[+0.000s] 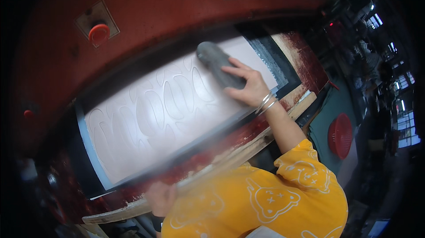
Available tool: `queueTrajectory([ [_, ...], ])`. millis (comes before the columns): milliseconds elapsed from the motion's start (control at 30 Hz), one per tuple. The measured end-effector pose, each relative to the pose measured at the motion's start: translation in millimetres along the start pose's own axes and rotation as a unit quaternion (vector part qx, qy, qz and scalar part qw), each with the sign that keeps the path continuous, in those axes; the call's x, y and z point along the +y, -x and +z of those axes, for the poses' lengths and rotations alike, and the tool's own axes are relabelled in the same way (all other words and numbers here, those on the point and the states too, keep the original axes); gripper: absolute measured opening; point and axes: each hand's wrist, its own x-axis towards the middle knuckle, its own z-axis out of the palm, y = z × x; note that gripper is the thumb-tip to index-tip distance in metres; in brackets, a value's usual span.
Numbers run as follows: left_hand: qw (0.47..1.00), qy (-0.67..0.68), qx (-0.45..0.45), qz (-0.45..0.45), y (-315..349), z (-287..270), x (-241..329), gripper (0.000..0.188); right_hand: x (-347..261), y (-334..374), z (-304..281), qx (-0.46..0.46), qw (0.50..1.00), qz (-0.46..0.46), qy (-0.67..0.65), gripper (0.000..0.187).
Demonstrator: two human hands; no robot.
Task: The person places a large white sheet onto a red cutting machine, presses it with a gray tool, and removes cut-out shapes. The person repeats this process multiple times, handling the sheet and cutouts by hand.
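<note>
Sheet lies flat on the bed; left hand is a blur at its front edge, can't tell its grip. Right hand, fingers half-spread, grips a grey block toward the sheet's right end, probably to steady it.

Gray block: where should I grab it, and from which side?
The gray block is probably best gripped around its middle, across its narrow width, coming from the near right side. It is long and slim with a rounded far end, and the right hand touches it from there.
</note>
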Motion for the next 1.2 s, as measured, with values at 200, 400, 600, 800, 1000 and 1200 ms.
queueTrajectory([
  [200,1.0,-0.006,0.007,0.004,-2.4,0.6,4.0,0.022,20.8,-12.1,-4.9,0.051,0.983,0.024,0.173,0.05],
  [400,1.0,-0.003,0.007,-0.005,-4.0,-0.8,5.1,0.022,18.5,-9.0,3.9,0.041,0.976,0.007,0.215,0.048],
  [600,1.0,0.005,0.01,0.001,-2.4,0.0,5.4,0.023,15.5,-7.7,7.2,0.046,0.976,-0.006,0.214,0.049],
  [800,0.998,0.017,0.032,0.041,1.3,1.0,1.2,0.022,17.3,-4.4,-1.0,0.029,0.982,-0.016,0.186,0.051],
  [1000,0.992,-0.008,0.081,0.092,10.8,4.4,1.6,0.021,23.1,-8.4,-40.5,0.408,0.908,-0.088,0.04,0.056],
  [1200,0.987,-0.033,0.126,0.093,18.8,13.7,1.9,0.023,-23.9,-40.2,-56.6,0.495,0.851,-0.168,0.044,0.082],
])
